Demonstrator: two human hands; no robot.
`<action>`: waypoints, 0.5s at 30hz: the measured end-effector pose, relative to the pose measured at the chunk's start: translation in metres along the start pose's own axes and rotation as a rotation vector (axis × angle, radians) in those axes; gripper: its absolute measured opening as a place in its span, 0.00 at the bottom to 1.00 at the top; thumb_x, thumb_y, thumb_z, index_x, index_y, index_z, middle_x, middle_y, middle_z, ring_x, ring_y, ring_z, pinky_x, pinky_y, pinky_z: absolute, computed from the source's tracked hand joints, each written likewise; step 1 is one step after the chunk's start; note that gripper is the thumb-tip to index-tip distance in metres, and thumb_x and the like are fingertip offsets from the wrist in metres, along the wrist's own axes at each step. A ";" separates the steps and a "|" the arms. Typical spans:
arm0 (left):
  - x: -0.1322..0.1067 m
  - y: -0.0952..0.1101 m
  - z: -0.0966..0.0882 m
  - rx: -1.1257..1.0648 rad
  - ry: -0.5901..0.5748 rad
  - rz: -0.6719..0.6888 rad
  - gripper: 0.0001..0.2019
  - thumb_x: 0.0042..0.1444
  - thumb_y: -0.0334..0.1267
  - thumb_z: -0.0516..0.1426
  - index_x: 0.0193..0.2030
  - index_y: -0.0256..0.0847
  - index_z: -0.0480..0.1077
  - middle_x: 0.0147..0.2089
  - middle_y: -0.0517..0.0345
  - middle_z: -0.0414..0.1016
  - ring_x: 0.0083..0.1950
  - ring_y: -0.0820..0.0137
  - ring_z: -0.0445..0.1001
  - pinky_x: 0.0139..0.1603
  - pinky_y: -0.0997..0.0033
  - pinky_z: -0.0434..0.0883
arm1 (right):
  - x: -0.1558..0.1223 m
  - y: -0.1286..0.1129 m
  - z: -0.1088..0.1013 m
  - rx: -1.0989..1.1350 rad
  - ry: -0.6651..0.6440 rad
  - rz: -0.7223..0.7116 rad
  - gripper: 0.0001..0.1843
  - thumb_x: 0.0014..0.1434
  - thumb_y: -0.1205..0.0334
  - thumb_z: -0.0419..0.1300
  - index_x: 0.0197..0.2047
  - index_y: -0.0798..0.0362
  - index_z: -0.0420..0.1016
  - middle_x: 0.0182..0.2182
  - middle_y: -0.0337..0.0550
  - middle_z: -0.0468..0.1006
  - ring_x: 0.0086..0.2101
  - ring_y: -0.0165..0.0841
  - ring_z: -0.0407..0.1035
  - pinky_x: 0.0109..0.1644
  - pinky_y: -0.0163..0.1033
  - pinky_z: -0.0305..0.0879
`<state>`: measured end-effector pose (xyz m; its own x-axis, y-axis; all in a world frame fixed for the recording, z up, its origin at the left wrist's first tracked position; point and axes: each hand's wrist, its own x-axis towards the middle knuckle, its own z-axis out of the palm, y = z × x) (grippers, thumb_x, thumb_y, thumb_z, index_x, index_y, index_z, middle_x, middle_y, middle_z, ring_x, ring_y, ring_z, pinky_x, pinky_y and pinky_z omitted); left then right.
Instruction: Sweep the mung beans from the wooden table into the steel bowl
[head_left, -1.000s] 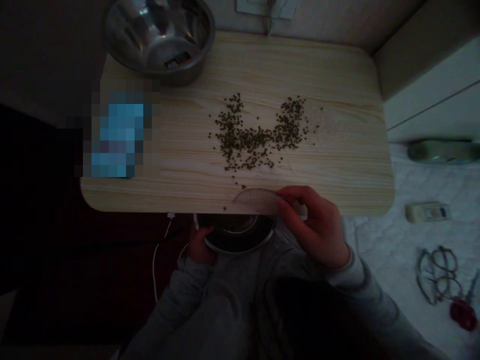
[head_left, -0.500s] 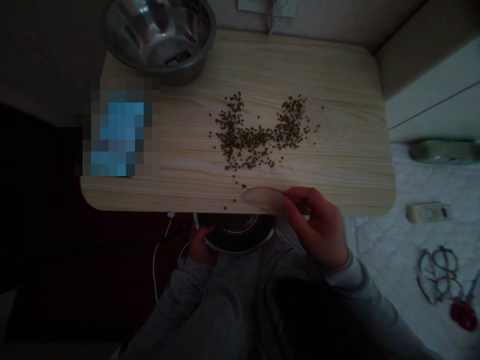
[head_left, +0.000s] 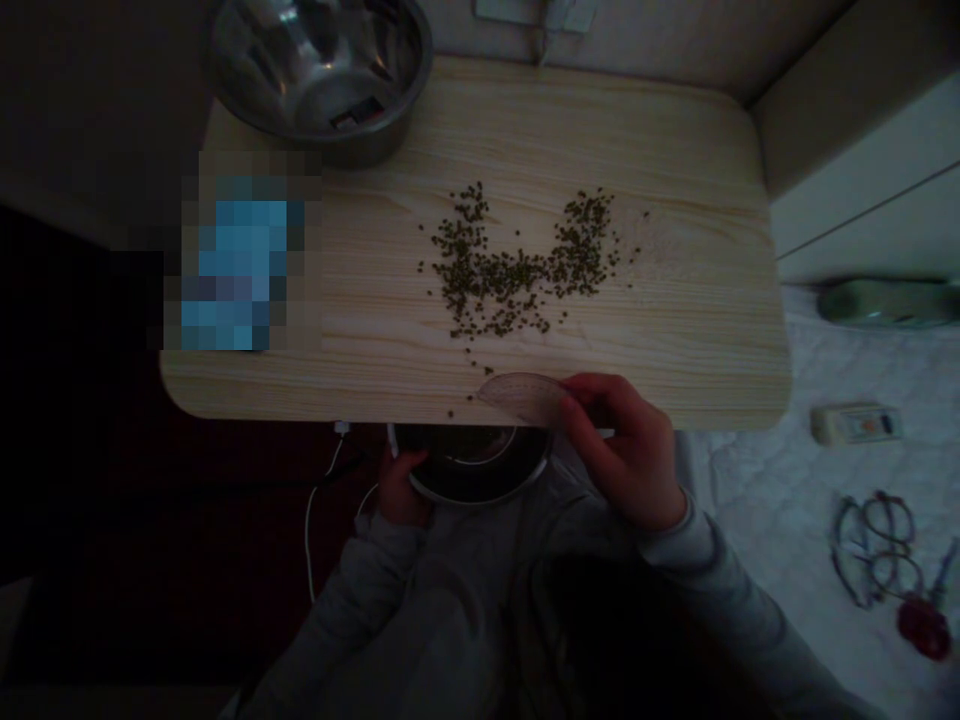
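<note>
Small dark green beans, which look like mung beans, lie scattered in a rough U on the wooden tabletop. A few stray ones sit near the front edge. My right hand pinches a thin, see-through, curved piece of plastic between thumb and fingers, just over that edge. Below the edge, my left hand grips the left side of a dark round bowl with a pale rim. The tabletop hides the bowl's far part, and its contents are too dark to make out.
A large steel basin stands at the back left, with a blurred blue item in front of it. A white cable hangs below left. On the quilted surface at right lie a green bottle, a pale remote-like object and tangled cords.
My right hand has shifted slightly left, and the plastic piece is tilted a little differently. The beans, the bowl and my left hand look the same.
</note>
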<state>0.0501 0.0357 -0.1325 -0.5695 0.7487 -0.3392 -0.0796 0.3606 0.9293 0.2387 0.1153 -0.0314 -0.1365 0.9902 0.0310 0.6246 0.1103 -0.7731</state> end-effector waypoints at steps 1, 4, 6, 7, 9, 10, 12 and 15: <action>0.000 0.000 -0.001 -0.001 0.001 -0.003 0.11 0.19 0.25 0.58 0.16 0.41 0.68 0.28 0.58 0.69 0.38 0.61 0.66 0.43 0.61 0.61 | 0.000 0.000 0.000 0.003 0.005 0.001 0.12 0.46 0.61 0.50 0.36 0.53 0.64 0.25 0.41 0.68 0.26 0.27 0.61 0.29 0.35 0.60; 0.000 0.002 -0.002 0.012 -0.010 0.009 0.11 0.19 0.26 0.59 0.16 0.42 0.68 0.29 0.59 0.69 0.38 0.61 0.66 0.43 0.61 0.61 | 0.001 0.001 0.001 0.010 0.008 -0.002 0.12 0.47 0.61 0.50 0.36 0.53 0.64 0.25 0.40 0.68 0.26 0.27 0.61 0.29 0.35 0.60; -0.001 0.005 -0.001 0.032 -0.026 0.014 0.11 0.19 0.26 0.59 0.16 0.42 0.69 0.29 0.59 0.70 0.39 0.61 0.66 0.43 0.62 0.61 | 0.002 0.000 0.002 0.011 0.008 -0.009 0.11 0.47 0.62 0.50 0.36 0.52 0.64 0.25 0.40 0.68 0.26 0.27 0.61 0.29 0.35 0.60; -0.001 0.006 0.000 0.035 -0.032 0.009 0.11 0.20 0.26 0.59 0.16 0.42 0.69 0.29 0.59 0.70 0.39 0.61 0.66 0.43 0.62 0.61 | 0.002 -0.001 0.003 0.010 0.005 -0.013 0.11 0.47 0.62 0.50 0.36 0.52 0.64 0.25 0.40 0.68 0.26 0.27 0.61 0.30 0.35 0.60; -0.002 0.004 0.003 0.000 -0.001 -0.019 0.09 0.21 0.27 0.58 0.16 0.41 0.68 0.28 0.59 0.70 0.40 0.61 0.66 0.43 0.63 0.61 | 0.003 -0.003 0.004 0.005 -0.006 -0.024 0.11 0.47 0.62 0.50 0.36 0.52 0.64 0.25 0.40 0.68 0.26 0.27 0.61 0.30 0.35 0.59; -0.002 0.003 0.004 -0.028 0.022 -0.035 0.07 0.23 0.28 0.58 0.16 0.41 0.67 0.28 0.59 0.70 0.40 0.62 0.66 0.43 0.63 0.61 | 0.004 -0.004 0.005 0.002 -0.013 -0.033 0.11 0.47 0.62 0.50 0.37 0.52 0.64 0.25 0.40 0.68 0.26 0.27 0.61 0.30 0.35 0.59; -0.003 -0.001 0.006 -0.068 0.045 -0.061 0.05 0.26 0.30 0.57 0.16 0.40 0.67 0.28 0.59 0.70 0.39 0.63 0.66 0.42 0.63 0.62 | 0.005 -0.006 0.006 -0.003 -0.029 -0.057 0.11 0.47 0.63 0.50 0.36 0.52 0.64 0.25 0.40 0.68 0.26 0.27 0.61 0.31 0.36 0.59; -0.002 -0.002 0.003 -0.039 0.023 -0.043 0.06 0.25 0.30 0.58 0.17 0.41 0.68 0.28 0.60 0.70 0.38 0.63 0.66 0.42 0.63 0.62 | 0.006 -0.007 0.007 -0.007 -0.049 -0.092 0.11 0.47 0.63 0.50 0.36 0.53 0.64 0.26 0.41 0.68 0.27 0.27 0.62 0.32 0.36 0.59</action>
<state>0.0540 0.0352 -0.1336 -0.5831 0.7199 -0.3765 -0.1364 0.3701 0.9189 0.2279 0.1200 -0.0298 -0.2314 0.9703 0.0705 0.6132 0.2017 -0.7637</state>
